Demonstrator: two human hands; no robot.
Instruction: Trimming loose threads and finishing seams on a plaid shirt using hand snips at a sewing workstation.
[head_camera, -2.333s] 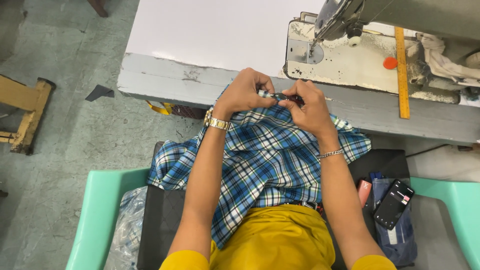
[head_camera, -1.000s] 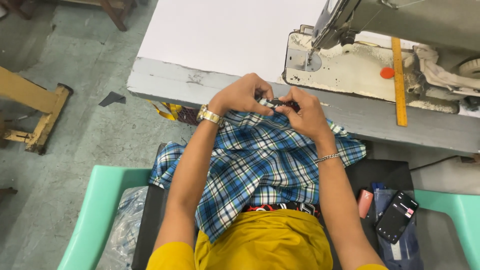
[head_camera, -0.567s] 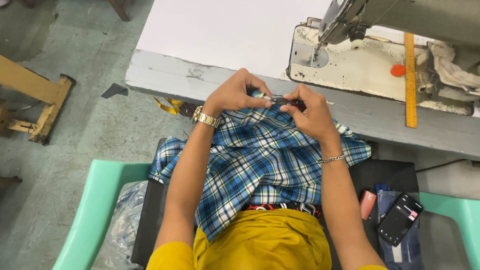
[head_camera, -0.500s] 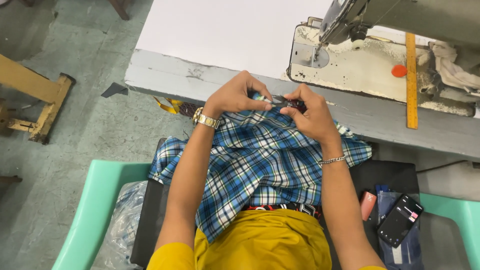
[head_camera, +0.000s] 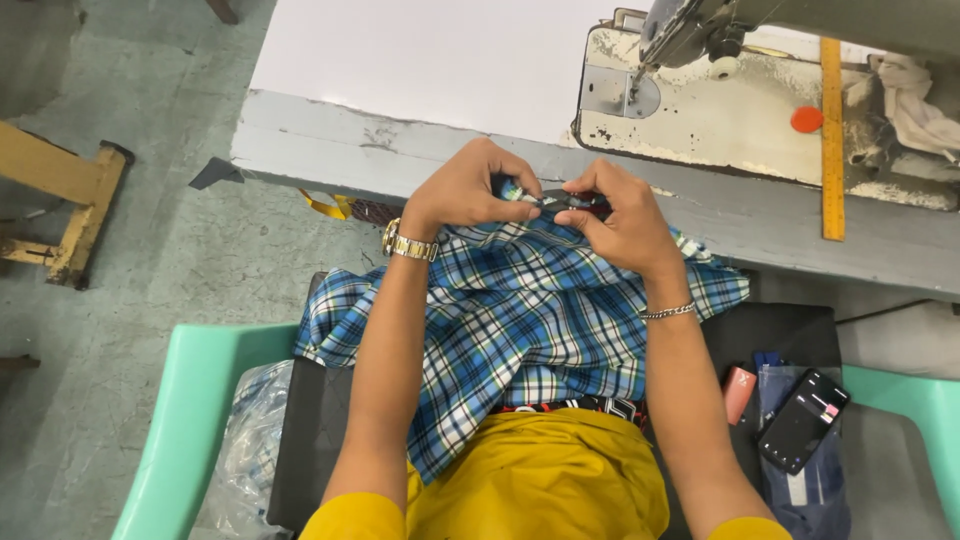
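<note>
Fingers of the left hand and right hand grip clamped on the plaid cloth edge.

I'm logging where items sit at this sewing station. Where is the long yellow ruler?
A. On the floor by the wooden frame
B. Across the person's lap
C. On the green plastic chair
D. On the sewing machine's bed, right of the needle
D: the long yellow ruler lies on the worn cream sewing machine bed, right of the needle.
</note>
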